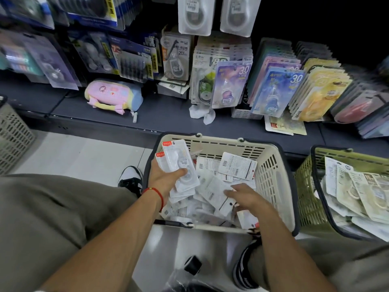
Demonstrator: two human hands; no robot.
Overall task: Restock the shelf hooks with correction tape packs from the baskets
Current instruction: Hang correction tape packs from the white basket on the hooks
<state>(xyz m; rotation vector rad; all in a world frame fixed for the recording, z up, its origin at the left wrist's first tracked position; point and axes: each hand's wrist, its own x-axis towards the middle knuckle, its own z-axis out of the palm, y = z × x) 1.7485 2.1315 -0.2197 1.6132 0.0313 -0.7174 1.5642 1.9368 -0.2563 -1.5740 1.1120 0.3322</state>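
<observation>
A cream basket [271,178] on the floor in front of me is full of loose white correction tape packs [235,165]. My left hand [162,175] grips a stack of white packs with red headers [179,163] over the basket's left side. My right hand [248,199] reaches down into the pile, fingers curled among the packs; whether it holds one I cannot tell. Above the low shelf, hooks carry hanging correction tape packs [229,85], and two white blister packs [194,14] hang at the top.
A green basket [305,199] with more packs stands at the right. A grey basket [12,135] sits at the left edge. A pink pouch [109,93] lies on the dark shelf base [164,116]. A bottle with a black cap [192,265] is between my feet.
</observation>
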